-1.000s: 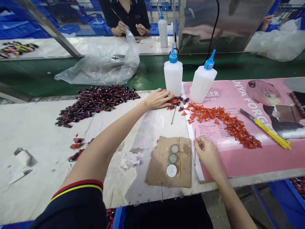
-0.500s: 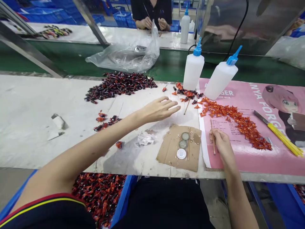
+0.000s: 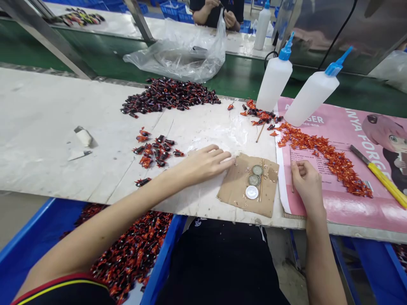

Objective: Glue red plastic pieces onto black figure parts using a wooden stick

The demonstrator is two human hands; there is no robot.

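Note:
My left hand (image 3: pixel 210 163) reaches across the white table, fingers stretched and palm down, with its fingertips at the left edge of a cardboard piece (image 3: pixel 232 197). Nothing shows in its grasp. On the cardboard lie two round greenish caps (image 3: pixel 255 174), a white disc (image 3: pixel 252 192) and a thin wooden stick (image 3: pixel 262 180). My right hand (image 3: pixel 307 180) pinches another thin wooden stick (image 3: pixel 292 171), upright over the pink sheet (image 3: pixel 305 207). Small orange-red pieces (image 3: pixel 333 159) form a curved pile beyond that hand. Several black-and-red pieces (image 3: pixel 155 150) lie loose beyond my left forearm.
A large pile of dark pieces (image 3: pixel 171 96) lies at the back. Two white bottles (image 3: pixel 274 82) with blue nozzles stand behind the sheet. A yellow-handled knife (image 3: pixel 384 180) rests right. Below the table edge is a blue bin (image 3: pixel 28 237) of pieces. Across sits a co-worker (image 3: pixel 216 15).
My left hand has come back from near the rear stick toward the cardboard. My right hand still holds its stick, now more upright. The camera view has shifted.

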